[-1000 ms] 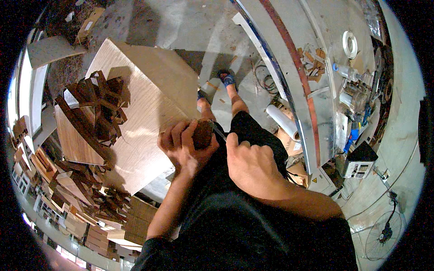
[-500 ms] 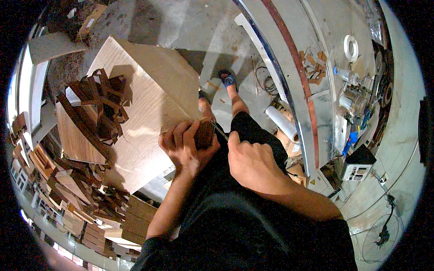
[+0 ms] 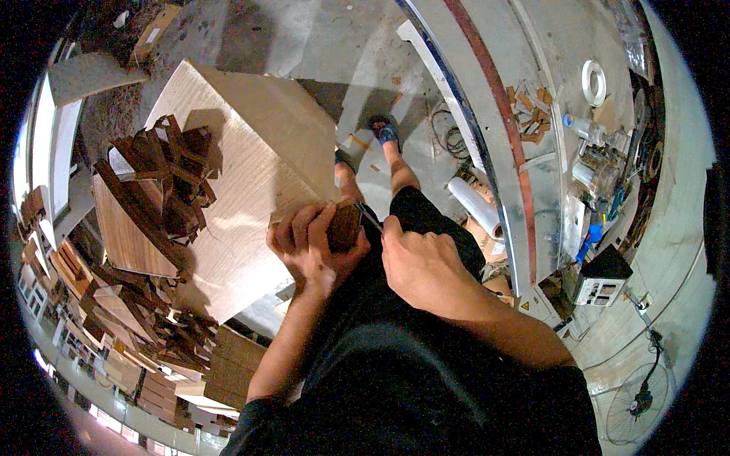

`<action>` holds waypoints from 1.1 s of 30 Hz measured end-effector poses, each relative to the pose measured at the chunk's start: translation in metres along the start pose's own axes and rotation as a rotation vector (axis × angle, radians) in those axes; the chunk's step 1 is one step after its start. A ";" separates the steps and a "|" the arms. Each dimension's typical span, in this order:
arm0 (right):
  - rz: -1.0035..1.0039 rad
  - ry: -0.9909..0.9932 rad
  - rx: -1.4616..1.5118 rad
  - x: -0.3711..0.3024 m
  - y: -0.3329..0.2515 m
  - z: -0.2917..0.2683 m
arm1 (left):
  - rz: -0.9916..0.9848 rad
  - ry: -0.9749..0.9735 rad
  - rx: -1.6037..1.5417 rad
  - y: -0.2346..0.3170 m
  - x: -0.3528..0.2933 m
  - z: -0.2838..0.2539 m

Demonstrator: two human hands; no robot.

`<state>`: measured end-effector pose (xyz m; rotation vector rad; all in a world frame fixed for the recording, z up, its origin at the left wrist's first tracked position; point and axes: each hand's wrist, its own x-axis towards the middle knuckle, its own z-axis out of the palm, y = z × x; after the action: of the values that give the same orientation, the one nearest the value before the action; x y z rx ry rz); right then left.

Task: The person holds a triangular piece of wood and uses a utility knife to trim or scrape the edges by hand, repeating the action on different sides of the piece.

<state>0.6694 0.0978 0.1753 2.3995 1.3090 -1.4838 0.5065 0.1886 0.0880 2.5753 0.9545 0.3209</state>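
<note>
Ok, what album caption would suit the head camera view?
Left hand holding a dark brown wood-toned piece by a pale wood-grained box, right hand gripping a slim metallic tool.

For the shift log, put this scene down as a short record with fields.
Left hand: the left hand grips a dark brown piece
Right hand: the right hand is closed around a thin tool, pointed toward the piece; tool type unclear
Work surface: large pale wood-grain box
On the box: heap of dark brown strips
Far right: white ring, black-and-white device, wire fan
Footwear: dark sandal
</note>
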 end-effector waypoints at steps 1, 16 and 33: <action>-0.007 -0.006 0.011 0.000 0.001 -0.001 | 0.003 0.003 0.004 0.001 0.001 -0.001; 0.029 0.011 -0.019 0.007 0.031 0.037 | -0.019 -0.007 0.006 -0.001 -0.006 0.000; -0.027 0.081 -0.033 -0.015 -0.009 -0.006 | -0.008 -0.048 0.021 0.001 0.001 -0.005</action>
<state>0.6652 0.0967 0.1932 2.4556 1.3753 -1.3735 0.5063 0.1897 0.0927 2.5853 0.9558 0.2471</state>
